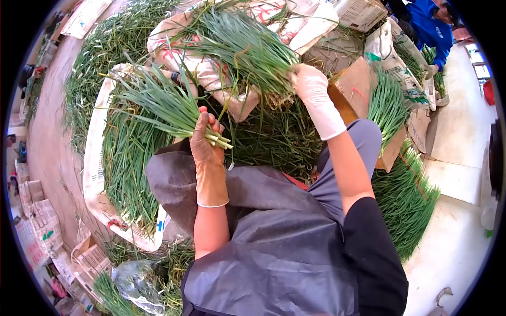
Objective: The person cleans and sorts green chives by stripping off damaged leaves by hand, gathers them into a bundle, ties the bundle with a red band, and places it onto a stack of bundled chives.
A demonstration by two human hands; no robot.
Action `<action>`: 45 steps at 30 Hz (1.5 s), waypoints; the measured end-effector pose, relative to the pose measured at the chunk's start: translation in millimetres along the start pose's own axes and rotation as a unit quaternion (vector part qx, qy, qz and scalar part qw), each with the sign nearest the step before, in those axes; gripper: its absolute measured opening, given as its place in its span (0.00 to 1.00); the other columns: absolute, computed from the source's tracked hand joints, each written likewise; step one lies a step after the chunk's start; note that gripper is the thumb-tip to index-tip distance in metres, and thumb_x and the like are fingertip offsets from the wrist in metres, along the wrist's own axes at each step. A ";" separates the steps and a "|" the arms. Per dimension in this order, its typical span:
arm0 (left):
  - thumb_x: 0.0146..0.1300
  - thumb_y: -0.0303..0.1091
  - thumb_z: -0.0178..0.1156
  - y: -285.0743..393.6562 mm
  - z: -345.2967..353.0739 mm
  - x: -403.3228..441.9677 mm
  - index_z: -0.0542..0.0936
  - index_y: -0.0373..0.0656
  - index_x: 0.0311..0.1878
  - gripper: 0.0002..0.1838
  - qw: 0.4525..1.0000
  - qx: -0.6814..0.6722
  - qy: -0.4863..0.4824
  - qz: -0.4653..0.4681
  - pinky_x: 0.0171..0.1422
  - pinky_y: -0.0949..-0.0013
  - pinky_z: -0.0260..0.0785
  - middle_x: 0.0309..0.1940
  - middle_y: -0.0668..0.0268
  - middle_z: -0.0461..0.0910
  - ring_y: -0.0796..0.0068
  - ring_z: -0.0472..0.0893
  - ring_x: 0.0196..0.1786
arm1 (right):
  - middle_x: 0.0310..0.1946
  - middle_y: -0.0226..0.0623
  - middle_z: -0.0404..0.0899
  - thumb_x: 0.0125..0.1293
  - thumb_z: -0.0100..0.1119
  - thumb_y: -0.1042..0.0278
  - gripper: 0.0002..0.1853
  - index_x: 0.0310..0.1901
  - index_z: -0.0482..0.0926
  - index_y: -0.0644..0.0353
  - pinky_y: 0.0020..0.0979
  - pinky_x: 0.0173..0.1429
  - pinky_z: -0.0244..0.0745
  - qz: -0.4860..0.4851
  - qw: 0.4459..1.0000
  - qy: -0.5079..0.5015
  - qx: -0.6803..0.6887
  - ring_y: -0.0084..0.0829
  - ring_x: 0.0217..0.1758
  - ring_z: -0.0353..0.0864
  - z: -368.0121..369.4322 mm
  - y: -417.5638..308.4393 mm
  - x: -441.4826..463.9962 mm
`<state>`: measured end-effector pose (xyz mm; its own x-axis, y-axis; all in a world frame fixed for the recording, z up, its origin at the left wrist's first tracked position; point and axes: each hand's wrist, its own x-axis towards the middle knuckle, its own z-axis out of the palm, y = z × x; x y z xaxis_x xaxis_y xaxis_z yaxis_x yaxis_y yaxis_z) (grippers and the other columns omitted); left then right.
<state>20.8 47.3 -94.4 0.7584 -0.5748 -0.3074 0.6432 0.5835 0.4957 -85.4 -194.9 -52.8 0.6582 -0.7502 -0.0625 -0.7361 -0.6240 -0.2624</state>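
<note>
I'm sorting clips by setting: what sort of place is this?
Probably a vegetable sorting shed: long green leaves heaped on the floor, a white container packed with more, and a cardboard box nearby.

Looks like a produce packing room to me: left of the left hand's (207, 142) fingers sits a lined basket (91, 168) of long greens, with a loose green heap (100, 63) on the floor (50, 118) beyond; right of the right hand's (312, 89) fingers stand a cardboard box (353, 87) and bundled greens (389, 102).
</note>
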 end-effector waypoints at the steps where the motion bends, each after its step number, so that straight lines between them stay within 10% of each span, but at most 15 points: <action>1: 0.60 0.30 0.60 0.1 0.1 -1.6 0.71 0.39 0.48 0.15 1.000 0.005 0.005 -0.005 0.28 0.78 0.58 0.25 0.70 0.68 0.81 0.66 0.24 | 0.31 0.44 0.80 0.62 0.53 0.55 0.18 0.46 0.78 0.58 0.34 0.43 0.72 -0.011 1.000 -0.005 0.012 0.39 0.35 0.80 1.2 3.9 -5.4; 4: 0.60 0.30 0.61 -0.4 7.7 4.5 0.70 0.40 0.48 0.15 1.000 0.006 0.014 0.003 0.28 0.78 0.58 0.25 0.71 0.67 0.81 0.66 0.24 | 0.24 0.43 0.78 0.64 0.49 0.58 0.15 0.41 0.77 0.62 0.34 0.38 0.72 0.069 0.935 -0.067 0.340 0.36 0.27 0.79 -8.9 4.0 -25.3; 6: 0.60 0.30 0.61 -3.7 -0.4 -2.3 0.71 0.40 0.47 0.14 1.000 0.002 0.005 -0.012 0.28 0.77 0.59 0.25 0.71 0.67 0.81 0.66 0.24 | 0.24 0.35 0.79 0.66 0.47 0.65 0.10 0.35 0.75 0.64 0.27 0.33 0.71 0.001 0.989 -0.017 0.147 0.24 0.23 0.76 15.4 32.7 -17.8; 9: 0.60 0.30 0.62 -7.9 1.6 1.4 0.71 0.40 0.47 0.14 1.000 0.003 0.021 -0.020 0.27 0.77 0.59 0.25 0.70 0.68 0.81 0.66 0.23 | 0.26 0.34 0.80 0.65 0.50 0.69 0.07 0.37 0.75 0.64 0.25 0.33 0.71 0.072 0.868 -0.115 0.478 0.23 0.24 0.76 -13.5 9.7 -39.7; 18: 0.59 0.30 0.62 -11.3 -2.6 -1.8 0.72 0.39 0.46 0.14 0.999 -0.003 0.036 -0.030 0.25 0.79 0.58 0.25 0.69 0.70 0.81 0.67 0.23 | 0.23 0.32 0.77 0.63 0.56 0.71 0.07 0.38 0.74 0.65 0.21 0.29 0.70 0.089 0.933 -0.039 0.347 0.20 0.23 0.75 16.5 32.4 -41.8; 20: 0.59 0.29 0.62 -11.9 -2.9 -2.0 0.73 0.39 0.46 0.14 0.999 0.000 0.024 -0.036 0.26 0.78 0.58 0.25 0.69 0.70 0.81 0.67 0.23 | 0.22 0.30 0.77 0.63 0.57 0.69 0.06 0.36 0.75 0.63 0.21 0.29 0.70 0.096 0.803 -0.064 0.585 0.19 0.21 0.73 3.1 22.7 -51.6; 22: 0.58 0.29 0.63 -15.0 -2.8 -3.0 0.74 0.39 0.44 0.12 0.999 -0.003 -0.005 -0.054 0.28 0.77 0.61 0.25 0.69 0.72 0.80 0.70 0.24 | 0.21 0.31 0.77 0.62 0.58 0.68 0.06 0.36 0.76 0.62 0.23 0.28 0.70 0.102 0.802 -0.058 0.586 0.20 0.21 0.74 3.4 20.2 -56.8; 24: 0.57 0.29 0.63 -19.3 1.0 -5.3 0.74 0.39 0.44 0.13 0.998 0.011 0.010 -0.065 0.29 0.76 0.62 0.27 0.66 0.76 0.79 0.71 0.24 | 0.19 0.36 0.76 0.55 0.62 0.71 0.07 0.35 0.75 0.58 0.28 0.26 0.72 -0.065 0.955 0.187 0.221 0.32 0.21 0.78 3.7 9.6 -68.6; 31: 0.54 0.30 0.66 -42.7 17.7 -14.5 0.74 0.35 0.46 0.18 0.973 0.200 0.062 -0.096 0.28 0.79 0.67 0.34 0.62 0.78 0.78 0.75 0.27 | 0.20 0.31 0.71 0.48 0.60 0.73 0.12 0.37 0.73 0.54 0.32 0.25 0.70 -0.426 0.892 0.135 0.068 0.32 0.22 0.75 36.1 -30.6 -104.1; 37: 0.51 0.24 0.61 -27.3 -4.1 -5.3 0.75 0.31 0.43 0.14 0.972 0.211 0.039 -0.092 0.33 0.75 0.70 0.32 0.59 0.80 0.72 0.78 0.30 | 0.23 0.39 0.76 0.52 0.61 0.77 0.06 0.31 0.74 0.59 0.32 0.30 0.74 -0.294 0.923 0.100 0.226 0.40 0.25 0.78 38.3 -13.1 -121.2; 40: 0.55 0.27 0.60 4.1 9.6 -15.5 0.74 0.28 0.43 0.15 0.991 0.126 -0.003 -0.040 0.46 0.68 0.76 0.35 0.57 0.78 0.69 0.80 0.37 | 0.25 0.40 0.78 0.59 0.58 0.65 0.07 0.34 0.77 0.58 0.37 0.30 0.74 -0.154 0.958 -0.207 -0.125 0.43 0.28 0.79 85.0 37.6 -128.0; 45: 0.57 0.25 0.57 24.7 16.6 -23.7 0.66 0.27 0.53 0.22 0.993 0.024 -0.117 -0.019 0.38 0.75 0.71 0.42 0.53 0.74 0.76 0.74 0.32 | 0.25 0.44 0.79 0.62 0.54 0.49 0.18 0.36 0.77 0.57 0.40 0.30 0.73 -0.076 0.991 -0.104 0.026 0.44 0.28 0.81 40.7 -24.5 -121.8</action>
<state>16.9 65.9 -61.3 0.6841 -0.7173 -0.1323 0.6611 0.5331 0.5279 -141.1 -79.4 -78.0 0.7827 -0.5841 -0.2148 -0.6209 -0.7094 -0.3335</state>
